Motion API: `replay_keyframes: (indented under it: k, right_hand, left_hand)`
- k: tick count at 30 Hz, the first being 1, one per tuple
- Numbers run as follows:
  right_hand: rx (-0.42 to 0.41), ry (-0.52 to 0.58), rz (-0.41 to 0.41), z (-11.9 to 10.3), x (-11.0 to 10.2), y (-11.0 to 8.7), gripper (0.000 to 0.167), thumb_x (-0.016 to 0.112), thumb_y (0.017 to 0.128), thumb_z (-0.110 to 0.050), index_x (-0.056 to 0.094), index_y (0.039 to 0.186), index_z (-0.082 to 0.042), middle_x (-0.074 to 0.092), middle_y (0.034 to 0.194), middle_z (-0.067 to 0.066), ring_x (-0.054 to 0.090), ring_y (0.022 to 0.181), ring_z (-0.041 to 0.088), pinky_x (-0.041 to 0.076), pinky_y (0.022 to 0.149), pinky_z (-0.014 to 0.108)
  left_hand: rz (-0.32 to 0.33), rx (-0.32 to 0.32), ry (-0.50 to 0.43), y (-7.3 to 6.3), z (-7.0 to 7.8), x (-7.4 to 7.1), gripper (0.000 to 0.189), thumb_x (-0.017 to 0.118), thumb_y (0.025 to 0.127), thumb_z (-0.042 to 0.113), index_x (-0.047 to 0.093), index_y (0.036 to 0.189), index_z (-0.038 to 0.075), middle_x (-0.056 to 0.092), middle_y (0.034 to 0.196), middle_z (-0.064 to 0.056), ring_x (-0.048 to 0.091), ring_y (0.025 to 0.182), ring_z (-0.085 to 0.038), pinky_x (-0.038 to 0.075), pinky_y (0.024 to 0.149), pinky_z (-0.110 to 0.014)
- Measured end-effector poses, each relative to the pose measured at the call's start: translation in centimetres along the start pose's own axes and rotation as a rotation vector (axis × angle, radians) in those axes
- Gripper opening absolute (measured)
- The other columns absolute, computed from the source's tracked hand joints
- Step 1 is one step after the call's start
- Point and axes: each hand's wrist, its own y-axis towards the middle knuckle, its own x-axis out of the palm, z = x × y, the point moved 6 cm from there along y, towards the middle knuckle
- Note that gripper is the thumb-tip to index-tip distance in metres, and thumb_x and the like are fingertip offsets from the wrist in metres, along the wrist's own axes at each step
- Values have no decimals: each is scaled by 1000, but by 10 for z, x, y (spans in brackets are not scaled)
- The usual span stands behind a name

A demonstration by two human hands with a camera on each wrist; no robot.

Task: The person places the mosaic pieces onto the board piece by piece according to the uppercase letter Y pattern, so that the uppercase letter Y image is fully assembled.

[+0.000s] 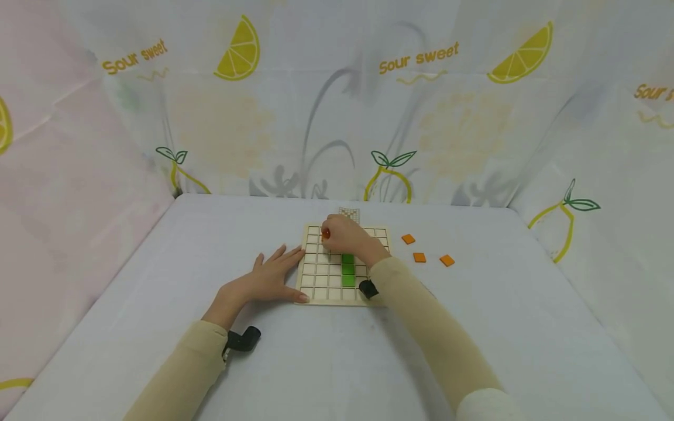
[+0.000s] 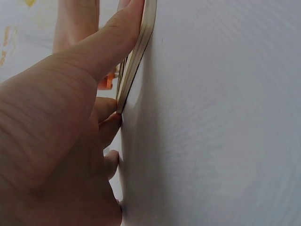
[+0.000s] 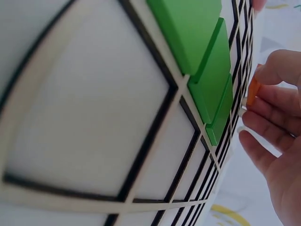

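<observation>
A square wooden grid board point(image 1: 321, 294) lies on the white table. Several green square tiles point(image 1: 348, 272) fill a column of its cells; the right wrist view shows the green tiles point(image 3: 211, 84) close up. Over the far left part of the board, my right hand point(image 1: 347, 237) pinches an orange tile point(image 3: 254, 88) between thumb and fingers. My left hand point(image 1: 271, 278) is spread at the board's left side, its thumb on the near left corner and fingertips at the left edge. In the left wrist view, the left thumb point(image 2: 117, 37) lies along the board's rim.
Three loose orange tiles, one of them the nearest orange tile point(image 1: 447, 261), lie on the table right of the board. Behind the board is a small patterned grid card point(image 1: 350, 214). A lemon-print cloth point(image 1: 295, 117) hangs around the table's back and sides.
</observation>
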Motion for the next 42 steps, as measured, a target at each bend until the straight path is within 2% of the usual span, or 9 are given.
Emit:
replay_keyframes:
  k: [6,14,21,26,35,42]
  right_hand:
    - [19,9,-7,-2,0,1,12,58,88,-10,70,89,-9,59,91,5,49,77,18,42,69,29]
    - [15,-4,-15,-2,4,6,17,60,90,-13,73,99,-9,60,94,3,51,79,16,45,71,28]
    - [14,-39,-10,-4,2,5,18,61,91,-14,74,100,-8,60,95,4,52,81,17,48,74,31]
    - [10,-69,-8,-3,4,5,19,60,91,-14,74,101,-9,60,95,4,50,81,17,46,74,30]
    - [-8,-50,7,-1,6,5,20,60,91,-14,75,104,-8,59,94,5,49,80,18,44,73,30]
    - [-3,-34,-9,-2,7,3,24,61,94,-15,74,112,-7,59,97,7,47,80,18,41,72,30]
  left_hand:
    - [-5,-5,6,1,-3,1,114,77,74,64,19,160,17,15,169,-3,0,156,-37,-5,116,-74]
    - [-3,2,-10,0,-2,1,115,77,74,64,20,160,16,16,169,-5,0,156,-39,-6,115,-74]
    - [5,16,-23,0,0,-1,116,76,72,67,20,160,15,15,169,-6,0,156,-40,-7,115,-74]
    - [-1,8,-12,0,0,0,115,76,73,66,19,160,16,15,169,-5,0,156,-39,-6,115,-74]
    - [5,6,10,0,-1,-1,113,78,75,61,21,160,15,17,168,-5,3,156,-39,-3,115,-75]
    - [5,6,7,-1,0,-1,112,78,75,60,21,160,15,17,168,-5,3,156,-39,-3,115,-75]
